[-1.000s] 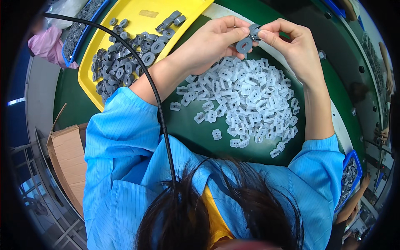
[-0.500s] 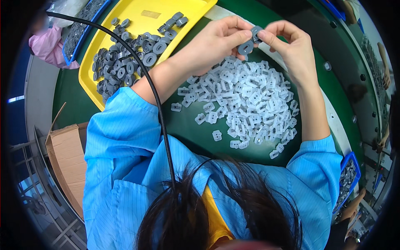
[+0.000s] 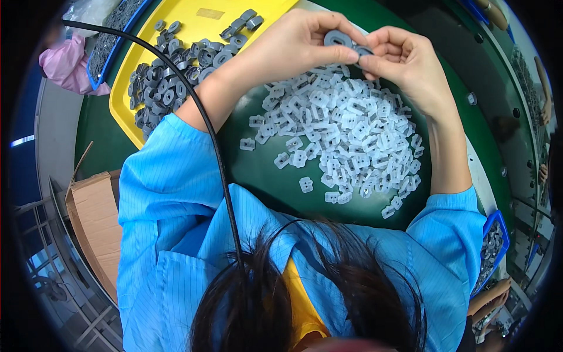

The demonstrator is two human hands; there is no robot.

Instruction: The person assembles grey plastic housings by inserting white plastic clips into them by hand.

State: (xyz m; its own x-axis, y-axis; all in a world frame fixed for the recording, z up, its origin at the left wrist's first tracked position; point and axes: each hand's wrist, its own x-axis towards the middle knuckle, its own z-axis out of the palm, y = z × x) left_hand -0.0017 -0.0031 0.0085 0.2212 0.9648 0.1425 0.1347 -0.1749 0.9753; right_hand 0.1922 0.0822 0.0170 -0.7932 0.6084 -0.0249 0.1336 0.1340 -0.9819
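Observation:
My left hand (image 3: 302, 50) is closed on a dark grey round plastic part (image 3: 338, 39) with a slot in its middle. Beside it, my right hand (image 3: 404, 67) pinches a second grey plastic part (image 3: 362, 51) between thumb and fingers; the two parts meet or nearly touch, and fingertips cover much of the second. Below both hands lies a heap of small translucent white plastic pieces (image 3: 358, 126), some with dark slots. Next to my left forearm, a yellow tray (image 3: 124, 88) holds many loose grey round parts (image 3: 170, 94).
Everything lies on a green work surface (image 3: 264, 193). A black cable (image 3: 206, 105) arcs across my left arm. Blue bins of small parts stand at the far left (image 3: 117, 35) and lower right (image 3: 492, 246). At left are a cardboard box (image 3: 94, 229) and a person's pink sleeve (image 3: 64, 64).
My left hand has moved slightly up and turned, so its grey part now sits higher, left of the right hand's part. My right hand stays close by, still pinching.

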